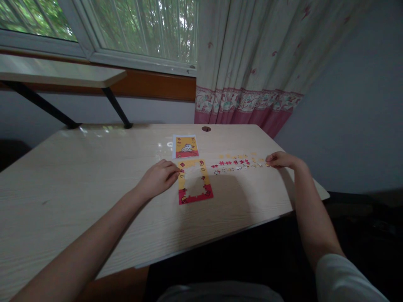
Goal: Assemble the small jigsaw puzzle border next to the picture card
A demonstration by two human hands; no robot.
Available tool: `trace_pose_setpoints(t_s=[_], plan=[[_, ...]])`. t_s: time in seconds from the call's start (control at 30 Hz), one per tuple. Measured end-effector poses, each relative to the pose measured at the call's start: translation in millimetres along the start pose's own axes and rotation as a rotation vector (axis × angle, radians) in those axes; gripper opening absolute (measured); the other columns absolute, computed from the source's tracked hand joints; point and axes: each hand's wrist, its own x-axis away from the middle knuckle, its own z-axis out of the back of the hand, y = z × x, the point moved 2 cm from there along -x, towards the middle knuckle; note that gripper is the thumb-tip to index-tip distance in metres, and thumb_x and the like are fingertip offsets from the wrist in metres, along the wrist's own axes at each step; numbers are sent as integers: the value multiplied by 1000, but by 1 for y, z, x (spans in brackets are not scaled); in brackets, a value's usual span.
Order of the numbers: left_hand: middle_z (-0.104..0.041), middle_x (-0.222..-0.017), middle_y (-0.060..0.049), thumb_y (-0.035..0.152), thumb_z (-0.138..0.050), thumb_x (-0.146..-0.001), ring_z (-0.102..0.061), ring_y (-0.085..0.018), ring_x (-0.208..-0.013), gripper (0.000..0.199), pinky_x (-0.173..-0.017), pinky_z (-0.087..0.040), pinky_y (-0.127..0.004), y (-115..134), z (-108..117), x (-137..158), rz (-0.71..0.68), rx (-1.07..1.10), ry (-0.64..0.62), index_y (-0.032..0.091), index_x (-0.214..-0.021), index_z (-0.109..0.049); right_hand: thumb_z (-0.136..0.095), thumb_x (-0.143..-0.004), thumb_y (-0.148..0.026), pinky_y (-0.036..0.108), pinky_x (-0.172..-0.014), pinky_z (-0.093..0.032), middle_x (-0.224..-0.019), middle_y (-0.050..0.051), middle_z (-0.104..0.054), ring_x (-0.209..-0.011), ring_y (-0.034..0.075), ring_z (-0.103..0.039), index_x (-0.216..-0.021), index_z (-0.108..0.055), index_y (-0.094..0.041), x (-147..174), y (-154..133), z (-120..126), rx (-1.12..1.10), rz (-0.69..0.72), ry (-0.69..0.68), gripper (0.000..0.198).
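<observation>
A jigsaw puzzle [208, 192] lies on the desk with its red and yellow border joined and its middle unfilled. The curled fingers of my left hand [160, 178] rest at the puzzle's left edge; whatever is between the fingertips is hidden. To the right, loose jigsaw pieces [234, 162] lie in rows, yellow at the back, red in the middle, whitish in front. At the right end of these rows, my right hand [280, 160] has its thumb and finger closed on a small yellowish puzzle piece [268, 164].
Behind the puzzle lies a reference picture [186, 147] with a white animal on yellow and red. The desk [110, 176] has a cable hole [206, 128] near its back edge. A raised shelf [59, 69] on dark legs stands back left, and a curtain [248, 84] hangs behind.
</observation>
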Motion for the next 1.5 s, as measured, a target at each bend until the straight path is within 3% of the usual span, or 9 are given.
trace_pose_setpoints(t_s=[0.3,0.63,1.13,1.5], plan=[[-68,-91,-11,30,-42,-93,-58,-25,-90,33,-82,-48,-40,3,3,0,10,-39,-12,14,-98,-71,-79,-49,-39,23,-43,-28,-47,-4,-46,-44,7,-37,-63,-62,-17,-5,-1,-1,32,-7,51,31],[-68,-92,-12,32,-40,-94,-58,-26,-91,35,-83,-48,-41,1,2,0,15,-53,-15,14,-96,-70,-77,-53,-42,24,-49,-36,-56,-2,-53,-51,9,-43,-71,-63,-15,1,4,-3,23,29,152,35],[-69,-91,-10,33,-42,-91,-59,-26,-90,33,-83,-49,-42,1,3,-1,22,-8,4,18,-91,-71,-82,-46,-46,24,-47,-32,-56,-3,-53,-50,8,-43,-75,-63,-15,1,14,-6,-83,67,221,46],[-69,-92,-11,33,-41,-93,-59,-27,-91,34,-83,-49,-42,1,3,-1,21,-25,-22,17,-95,-71,-75,-58,-48,23,-44,-26,-54,-3,-49,-47,7,-38,-79,-65,-14,12,9,-10,-148,56,232,41]])
